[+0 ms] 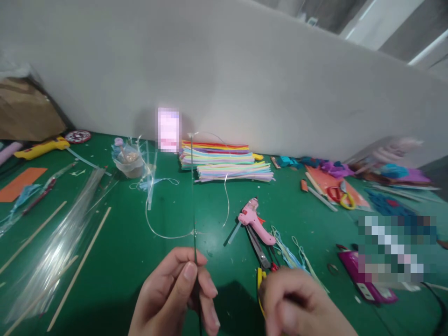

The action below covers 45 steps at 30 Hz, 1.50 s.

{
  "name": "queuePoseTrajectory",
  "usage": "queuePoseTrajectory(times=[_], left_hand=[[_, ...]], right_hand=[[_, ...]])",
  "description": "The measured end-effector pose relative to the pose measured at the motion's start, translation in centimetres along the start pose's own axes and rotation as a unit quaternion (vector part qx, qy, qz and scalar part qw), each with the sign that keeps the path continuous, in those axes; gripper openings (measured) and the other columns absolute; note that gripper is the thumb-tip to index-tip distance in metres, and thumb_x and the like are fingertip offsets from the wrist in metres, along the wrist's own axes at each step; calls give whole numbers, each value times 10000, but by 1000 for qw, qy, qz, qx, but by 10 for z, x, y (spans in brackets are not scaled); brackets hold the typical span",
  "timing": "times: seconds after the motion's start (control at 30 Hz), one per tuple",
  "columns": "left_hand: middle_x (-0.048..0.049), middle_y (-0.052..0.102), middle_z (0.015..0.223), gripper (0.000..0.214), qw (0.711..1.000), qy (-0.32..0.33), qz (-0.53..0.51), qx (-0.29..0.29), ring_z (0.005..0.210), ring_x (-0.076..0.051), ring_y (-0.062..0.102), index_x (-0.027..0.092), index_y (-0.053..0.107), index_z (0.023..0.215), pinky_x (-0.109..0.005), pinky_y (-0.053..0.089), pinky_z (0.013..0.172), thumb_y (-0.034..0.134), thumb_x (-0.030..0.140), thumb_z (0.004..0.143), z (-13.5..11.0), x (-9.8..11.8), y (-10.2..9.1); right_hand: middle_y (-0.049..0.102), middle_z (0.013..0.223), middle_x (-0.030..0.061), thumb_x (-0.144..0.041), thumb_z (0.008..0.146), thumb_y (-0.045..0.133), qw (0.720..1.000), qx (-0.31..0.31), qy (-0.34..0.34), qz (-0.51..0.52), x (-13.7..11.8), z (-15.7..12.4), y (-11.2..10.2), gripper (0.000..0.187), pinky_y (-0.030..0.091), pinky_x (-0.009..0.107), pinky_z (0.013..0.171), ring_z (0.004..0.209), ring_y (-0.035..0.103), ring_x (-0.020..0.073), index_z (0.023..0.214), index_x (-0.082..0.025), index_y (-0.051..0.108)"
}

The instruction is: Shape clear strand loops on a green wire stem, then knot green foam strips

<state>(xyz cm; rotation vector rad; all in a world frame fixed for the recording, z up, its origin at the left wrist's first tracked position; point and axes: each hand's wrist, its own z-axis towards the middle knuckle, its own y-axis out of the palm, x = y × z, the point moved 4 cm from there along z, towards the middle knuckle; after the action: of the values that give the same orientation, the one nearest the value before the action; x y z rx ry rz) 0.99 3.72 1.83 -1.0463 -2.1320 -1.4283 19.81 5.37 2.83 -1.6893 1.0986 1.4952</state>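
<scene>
My left hand (175, 291) is closed around a thin dark green stick (193, 200), which stands nearly upright. Clear curved wire (164, 236) branches from the stick at its top and partway down, bending out to both sides. My right hand (301, 301), somewhat blurred, has its fingers curled in; what they hold, if anything, is hidden. It overlaps the handles of scissors (258, 249) lying on the green table, with a yellow handle partly showing. Just beyond lies a pink glue gun (257, 221), its glue stick sticking out at the back.
Bundles of coloured pipe cleaners (227, 161) lie against the grey partition (280, 93). Left are wooden sticks (80, 268), clear plastic sleeves (59, 247), a cup (129, 163) and a yellow glue gun (42, 148). Right are threads (289, 254), red-and-yellow scissors (342, 196) and a purple packet (364, 280).
</scene>
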Motion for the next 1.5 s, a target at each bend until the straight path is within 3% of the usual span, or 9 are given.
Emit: queuePoseTrajectory(times=[0.07,0.2,0.3,0.37,0.47,0.73,1.2,1.4,1.5], left_hand=[[39,698,635,374,1000,2,-1,-2,413,-74,619,161,683,876,-148,485,430,878,448,738,1,0,0],[38,698,634,377,1000,0,3,-4,415,-78,625,161,681,868,-151,487,430,877,454,737,2,-1,-2],[40,696,634,392,1000,0,6,-2,414,-83,627,161,675,864,-158,486,427,877,469,731,3,-2,-3],[41,692,633,397,1000,3,8,-1,415,-82,626,160,672,864,-161,485,430,873,477,735,3,-3,-4],[40,686,632,415,1000,9,16,-1,422,-84,625,154,667,866,-170,488,436,869,492,733,4,-3,-4],[32,685,661,358,999,28,30,-25,441,-89,629,153,647,895,-186,499,447,799,469,824,6,-7,-4],[5,677,673,351,993,77,83,-35,615,-114,667,156,683,882,-215,525,619,752,499,865,17,-16,-11],[-2,715,726,367,980,132,147,18,629,-141,679,187,702,897,-255,558,643,727,551,857,15,-14,-10],[-9,725,746,315,964,172,201,39,641,-152,675,202,704,903,-262,558,652,678,517,904,13,-12,-12]], right_hand=[[716,856,51,-534,966,585,978,141,-135,68,-14,7,-3,401,506,321,695,822,659,204,678,-276,694],[659,1375,-25,-366,1043,465,908,290,-266,144,-37,17,-5,368,464,363,1079,1409,485,174,712,-286,603],[696,681,-18,-356,1066,401,901,237,-276,235,-46,16,-4,388,574,301,858,769,728,137,729,-276,575],[333,409,-96,-392,1057,430,915,180,-247,264,-47,11,-4,377,490,222,520,344,393,89,732,-271,578],[223,460,-88,-454,1014,512,953,166,-190,168,-37,3,-4,453,259,229,391,383,195,91,617,-238,547],[713,905,48,-475,938,630,977,141,14,-159,0,26,19,270,485,314,783,868,650,208,900,-231,738],[684,849,54,-440,898,648,974,176,-21,-138,-4,40,43,266,499,308,726,794,645,198,883,-208,776],[450,581,-32,-439,872,708,897,360,-101,-235,-51,22,23,240,344,280,509,531,426,133,754,-235,749],[474,579,-37,-414,860,726,888,356,-160,-244,-81,32,24,167,349,280,503,525,427,128,873,-264,800]])
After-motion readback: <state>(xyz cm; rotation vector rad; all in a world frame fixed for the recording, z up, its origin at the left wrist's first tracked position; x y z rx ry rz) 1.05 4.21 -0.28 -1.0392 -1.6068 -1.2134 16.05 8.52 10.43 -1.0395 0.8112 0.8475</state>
